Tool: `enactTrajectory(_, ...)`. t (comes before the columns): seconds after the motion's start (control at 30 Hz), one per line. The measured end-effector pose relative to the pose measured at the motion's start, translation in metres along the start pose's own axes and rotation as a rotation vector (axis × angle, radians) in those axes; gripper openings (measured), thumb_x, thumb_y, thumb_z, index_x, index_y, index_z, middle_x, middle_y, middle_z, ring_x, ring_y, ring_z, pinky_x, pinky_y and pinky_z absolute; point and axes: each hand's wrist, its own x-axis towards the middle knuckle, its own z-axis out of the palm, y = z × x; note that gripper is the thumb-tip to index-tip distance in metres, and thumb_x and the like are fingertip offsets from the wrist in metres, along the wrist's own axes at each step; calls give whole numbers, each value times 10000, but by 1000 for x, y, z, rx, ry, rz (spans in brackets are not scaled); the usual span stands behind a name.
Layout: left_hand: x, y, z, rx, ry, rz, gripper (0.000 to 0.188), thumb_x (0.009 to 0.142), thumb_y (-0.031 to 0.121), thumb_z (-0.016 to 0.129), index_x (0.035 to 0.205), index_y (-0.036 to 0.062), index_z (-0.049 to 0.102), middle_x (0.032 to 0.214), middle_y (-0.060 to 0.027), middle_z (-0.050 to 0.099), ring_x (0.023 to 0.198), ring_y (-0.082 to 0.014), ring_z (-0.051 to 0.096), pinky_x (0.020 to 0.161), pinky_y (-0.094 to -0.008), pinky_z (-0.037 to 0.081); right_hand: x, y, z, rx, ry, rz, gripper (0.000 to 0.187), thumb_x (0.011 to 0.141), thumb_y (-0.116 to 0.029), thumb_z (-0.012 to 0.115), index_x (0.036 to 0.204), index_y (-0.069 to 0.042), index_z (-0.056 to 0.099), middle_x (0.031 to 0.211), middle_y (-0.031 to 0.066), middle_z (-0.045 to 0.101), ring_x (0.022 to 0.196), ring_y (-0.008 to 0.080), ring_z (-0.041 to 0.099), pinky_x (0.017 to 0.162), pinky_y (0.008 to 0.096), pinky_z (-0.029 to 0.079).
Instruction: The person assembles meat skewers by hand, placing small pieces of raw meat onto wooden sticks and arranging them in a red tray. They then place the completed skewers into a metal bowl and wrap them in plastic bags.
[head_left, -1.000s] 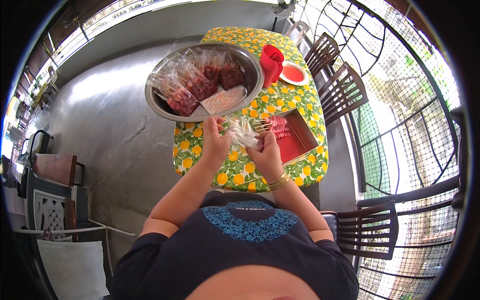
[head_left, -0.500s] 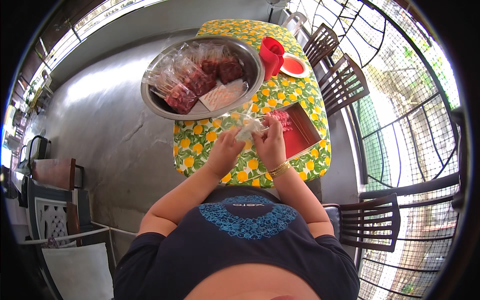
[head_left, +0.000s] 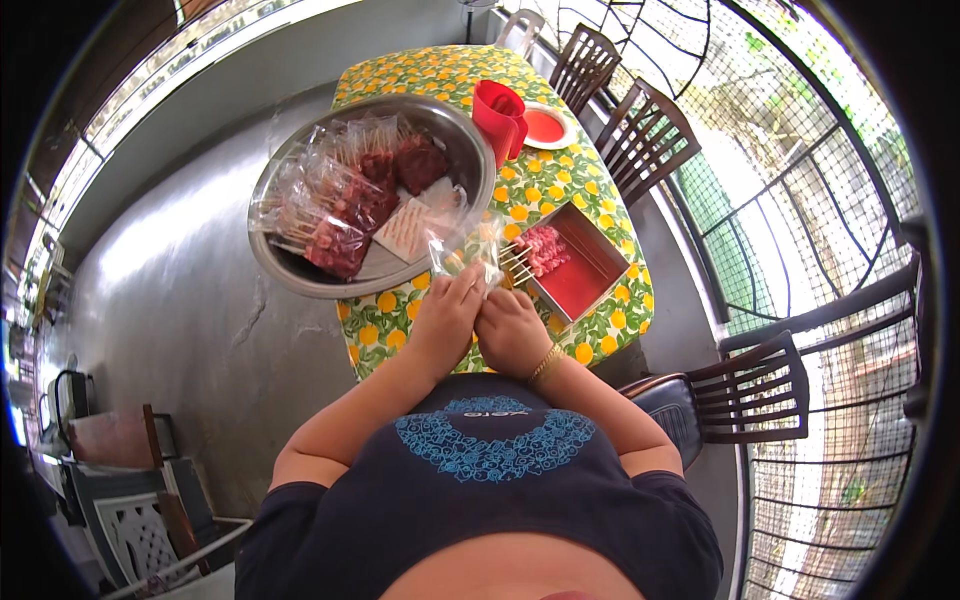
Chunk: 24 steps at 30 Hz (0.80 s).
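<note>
A clear plastic bag (head_left: 462,250) is held up by my left hand (head_left: 449,308) and my right hand (head_left: 508,325), both with fingers pinched together at its near edge, side by side. Just beyond my right hand is a red-lined open box (head_left: 580,292). Several skewers of pink raw meat (head_left: 541,248) lie in it, their stick ends poking over its left side. Past my left hand stands a wide metal basin (head_left: 330,291), holding clear bags of skewered dark red meat (head_left: 342,243) and a flat pale packet (head_left: 405,232).
A red pitcher (head_left: 497,122) and a white-rimmed plate of red liquid (head_left: 547,126) stand behind the box on a lemon-print tablecloth (head_left: 400,66). Dark wooden chairs (head_left: 645,135) line the right side, before a mesh-covered window grille. Another chair (head_left: 745,395) is at my right.
Both hands have drawn back toward me, away from the box, bringing the plastic bag along. The bag now stands more spread out above my fingers. The view has shifted slightly.
</note>
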Motion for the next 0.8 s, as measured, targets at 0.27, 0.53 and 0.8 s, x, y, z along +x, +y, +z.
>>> enactTrajectory(0.27,-7,-15,6,-264,-241,-125,461,821,-32,560,1280,-68,560,1346,-228,540,1115,-436,552,964,-462,477,-9,-13,32,41,-170,227,416,768,-40,566,1175,46,540,1311,232,560,1323,391,493,1134,527,361)
enactTrajectory(0.53,-17,-31,20,-399,-246,-156,447,760,-103,518,1194,-51,615,1276,-238,572,1146,-437,557,984,-475,465,-36,-12,48,44,-311,466,590,781,-55,580,1356,-44,447,1370,174,560,1173,309,597,937,423,416)
enactTrajectory(0.8,-9,-39,37,-458,-227,-177,176,736,-112,570,868,4,560,1206,-271,568,1091,-449,557,956,-469,464,-47,10,70,114,-95,306,426,717,-66,651,1137,-93,584,900,28,652,842,200,628,716,361,459)
